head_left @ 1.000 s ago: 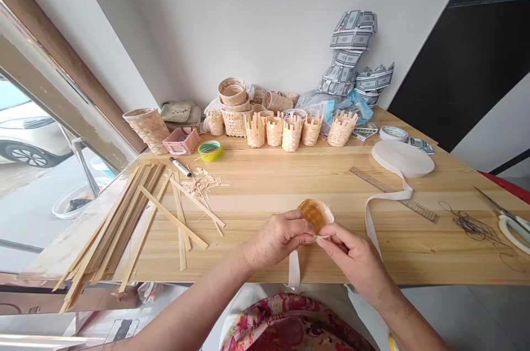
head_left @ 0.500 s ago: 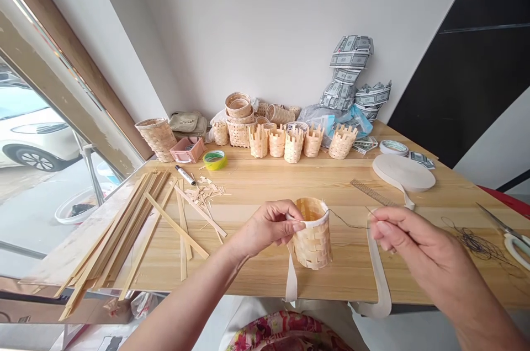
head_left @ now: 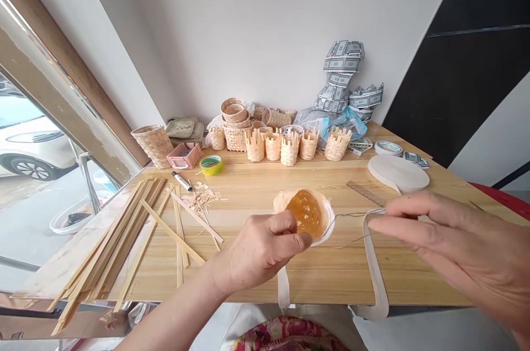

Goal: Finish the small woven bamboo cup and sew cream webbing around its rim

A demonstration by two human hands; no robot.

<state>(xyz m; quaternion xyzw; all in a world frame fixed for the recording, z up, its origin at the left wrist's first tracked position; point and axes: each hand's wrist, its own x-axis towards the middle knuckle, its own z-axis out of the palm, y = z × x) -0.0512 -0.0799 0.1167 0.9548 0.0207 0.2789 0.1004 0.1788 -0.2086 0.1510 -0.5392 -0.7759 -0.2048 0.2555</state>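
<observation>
A small woven basket (head_left: 308, 216) with a white cloth band round its rim is tipped so that its opening faces me. My left hand (head_left: 265, 246) pinches the near left part of that rim. Dark thread (head_left: 351, 214) runs from the basket's right side to my right hand (head_left: 447, 246), whose fingers are drawn together at the thread. Whether a needle is between them cannot be made out. White cloth tape (head_left: 375, 268) hangs over the table edge below the right hand, and a shorter tail (head_left: 284, 287) hangs under the basket.
Long wood strips (head_left: 111, 246) lie at the left, near a marker (head_left: 182, 181) and green tape (head_left: 211, 165). Several small baskets (head_left: 290, 148) line the back. A tape roll (head_left: 399, 173) and a ruler (head_left: 366, 192) are at the right.
The basket has tilted, its opening now turned towards me. My left hand has rolled over at the rim. My right hand has moved nearer and to the right, its fingers straighter.
</observation>
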